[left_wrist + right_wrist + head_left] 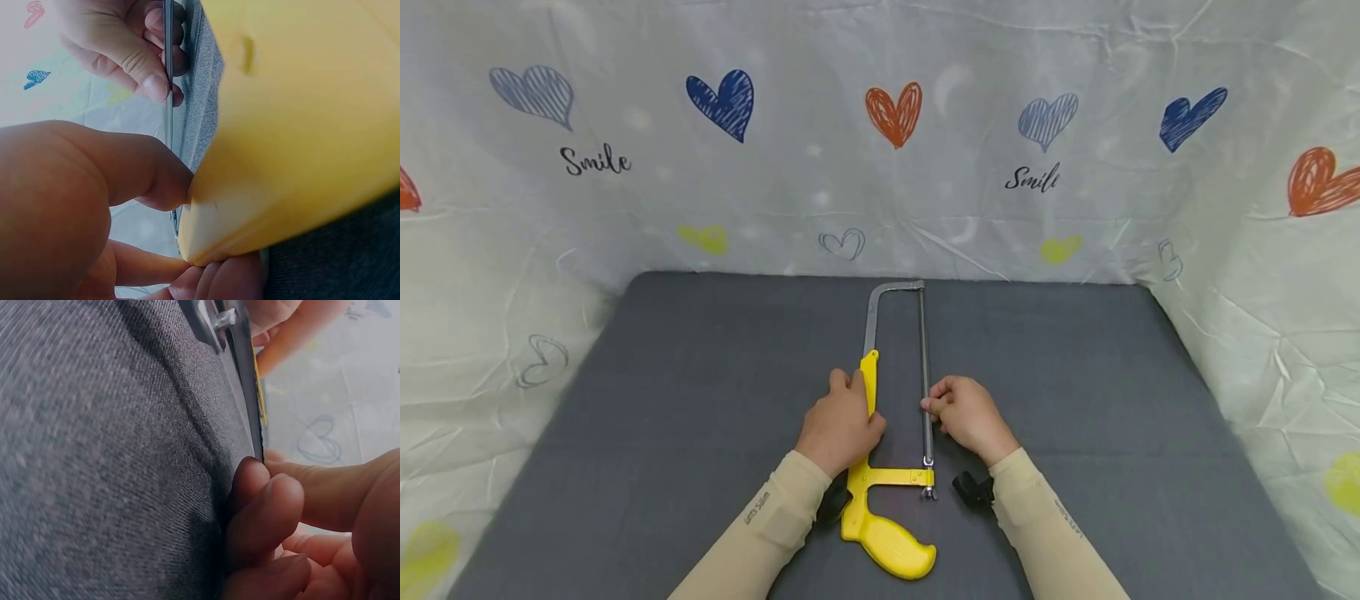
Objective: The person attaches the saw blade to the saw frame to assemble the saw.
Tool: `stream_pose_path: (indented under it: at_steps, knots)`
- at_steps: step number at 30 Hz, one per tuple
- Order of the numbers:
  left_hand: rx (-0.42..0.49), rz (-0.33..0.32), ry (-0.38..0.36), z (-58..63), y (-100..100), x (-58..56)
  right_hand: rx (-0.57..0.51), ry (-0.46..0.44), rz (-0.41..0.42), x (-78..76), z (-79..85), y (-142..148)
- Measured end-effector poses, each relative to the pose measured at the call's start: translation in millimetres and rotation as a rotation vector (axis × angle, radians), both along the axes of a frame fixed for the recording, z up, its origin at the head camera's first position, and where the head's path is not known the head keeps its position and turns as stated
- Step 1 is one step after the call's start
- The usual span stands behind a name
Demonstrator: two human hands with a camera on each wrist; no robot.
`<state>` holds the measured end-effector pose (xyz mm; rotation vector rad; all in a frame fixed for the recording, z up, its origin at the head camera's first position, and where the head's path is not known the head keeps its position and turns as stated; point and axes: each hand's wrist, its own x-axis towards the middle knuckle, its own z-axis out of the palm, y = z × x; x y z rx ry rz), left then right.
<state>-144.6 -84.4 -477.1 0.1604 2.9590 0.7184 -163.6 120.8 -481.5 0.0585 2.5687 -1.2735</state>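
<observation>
A hacksaw with a yellow handle (pixel 897 546) lies lengthwise on the table in the head view, its metal bow (pixel 872 321) at the far end. My left hand (pixel 838 425) grips the yellow part of the frame, thumb on one side and fingers on the other; up close that yellow body (pixel 281 137) fills much of the left wrist view. On the opposite side, my right hand (pixel 972 417) pinches the blade (pixel 922 350) around its middle. Thumb and fingers meet on the dark blade (pixel 250 394) in the right wrist view. A wing nut (pixel 929 493) sits at its near end.
Grey cloth (pixel 737 350) covers the table under the saw. White curtain (pixel 805 167) printed with hearts and "Smile" hangs behind and along both sides. Dark wrist camera mounts (pixel 973 490) sit close to the saw by each forearm.
</observation>
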Motion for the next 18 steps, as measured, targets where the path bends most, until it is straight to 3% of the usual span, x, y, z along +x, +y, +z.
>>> stream_pose_path:
  at_steps: [18]
  knots:
    - [-0.015,-0.005,0.002,-0.9,0.0,-1.8,0.147,0.026,0.023,-0.6,1.2,0.7]
